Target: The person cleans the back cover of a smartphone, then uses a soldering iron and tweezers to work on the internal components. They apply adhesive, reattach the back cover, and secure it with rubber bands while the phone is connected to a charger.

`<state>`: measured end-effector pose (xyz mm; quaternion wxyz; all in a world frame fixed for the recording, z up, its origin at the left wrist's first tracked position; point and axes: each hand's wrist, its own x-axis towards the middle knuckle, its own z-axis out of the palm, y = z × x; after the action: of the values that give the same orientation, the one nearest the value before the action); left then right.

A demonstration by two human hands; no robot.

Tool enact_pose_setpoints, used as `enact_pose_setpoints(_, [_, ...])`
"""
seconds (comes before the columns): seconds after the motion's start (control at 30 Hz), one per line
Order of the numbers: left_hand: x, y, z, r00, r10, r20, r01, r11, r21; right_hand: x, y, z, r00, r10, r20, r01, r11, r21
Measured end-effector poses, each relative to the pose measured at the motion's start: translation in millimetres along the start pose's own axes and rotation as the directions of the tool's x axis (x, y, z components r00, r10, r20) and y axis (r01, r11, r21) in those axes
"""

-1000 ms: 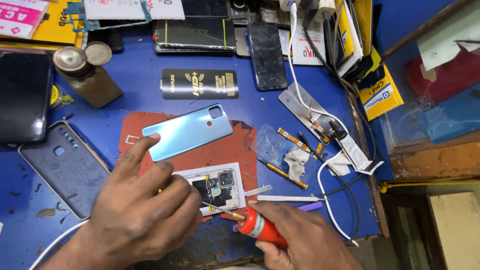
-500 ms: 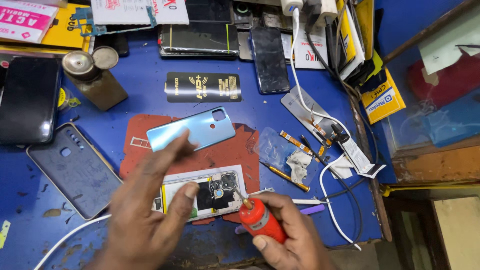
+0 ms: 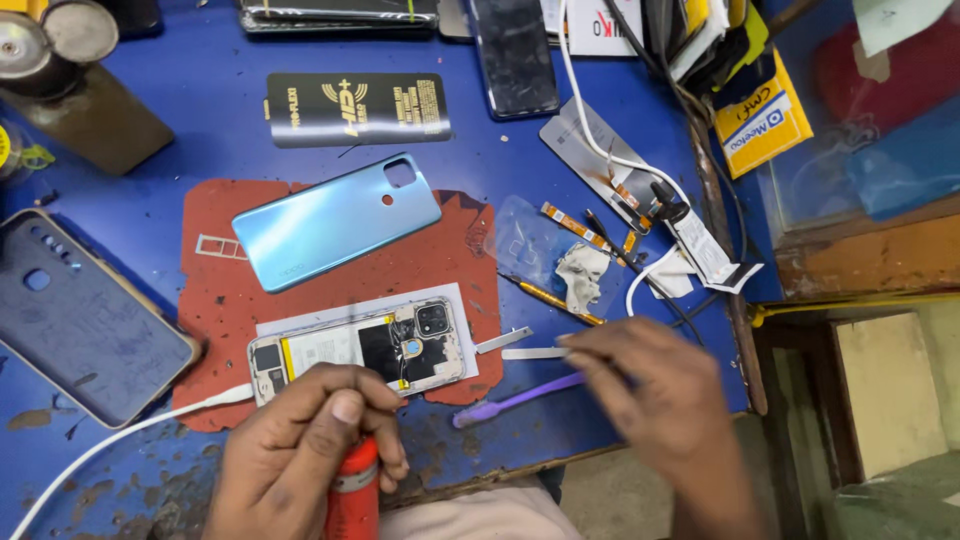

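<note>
A red-handled screwdriver [image 3: 352, 492] is gripped in the left hand [image 3: 300, 450] at the near edge of the blue table [image 3: 200, 130], the fingers [image 3: 345, 412] being closed around its top; its tip cannot be seen. Just beyond that hand an opened phone [image 3: 355, 350] is laid flat on a white sheet [image 3: 462, 330], its back removed and its camera block turned to the right. A white cable [image 3: 120, 435] is plugged in at its left end. Phone and sheet are set on a red mat [image 3: 420, 255].

The right hand [image 3: 655, 400] is held to the right of the phone, its fingers bunched together at the end of a thin metal strip [image 3: 530, 353]; whether the strip is actually pinched cannot be told. A purple stick [image 3: 510, 402] is laid under that hand, and a second small strip [image 3: 503, 340] just to the far side of the first.

Farther back on the mat a pale blue back cover [image 3: 335, 220] is laid slantwise. A dark phone case [image 3: 85, 320] is seen at the left edge, and a black packet with gold print [image 3: 355, 108] beyond the mat. A yellow pencil-like tool [image 3: 552, 298], crumpled tissue [image 3: 580, 275] and a clear bag [image 3: 525, 240] are spread to the right of the mat.
</note>
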<state>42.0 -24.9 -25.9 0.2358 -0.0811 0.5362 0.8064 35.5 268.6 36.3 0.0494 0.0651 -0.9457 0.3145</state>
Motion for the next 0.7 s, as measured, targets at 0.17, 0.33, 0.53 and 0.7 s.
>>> enact_pose_setpoints(0.17, [9, 5, 5, 0.978, -0.168, 0.124, 0.161, 0.985, 0.067, 17, -4, 8, 0.983, -0.184, 0.017, 0.185, 0.980, -0.072])
enact_pose_setpoints(0.33, [10, 5, 17, 0.976, -0.071, 0.208, 0.029, 0.980, 0.196, 24, -10, 34, 0.928, -0.366, 0.072, 0.372, 0.894, -0.250])
enact_pose_setpoints(0.53, [8, 11, 20, 0.973, -0.097, 0.209, 0.048, 0.973, 0.225, 26, -14, 35, 0.989, -0.121, -0.085, 0.113, 0.990, -0.088])
enact_pose_setpoints(0.7, [13, 12, 29, 0.971, -0.057, 0.233, -0.030, 0.934, 0.356, 18, -32, 32, 0.927, -0.299, -0.225, 0.297, 0.954, -0.044])
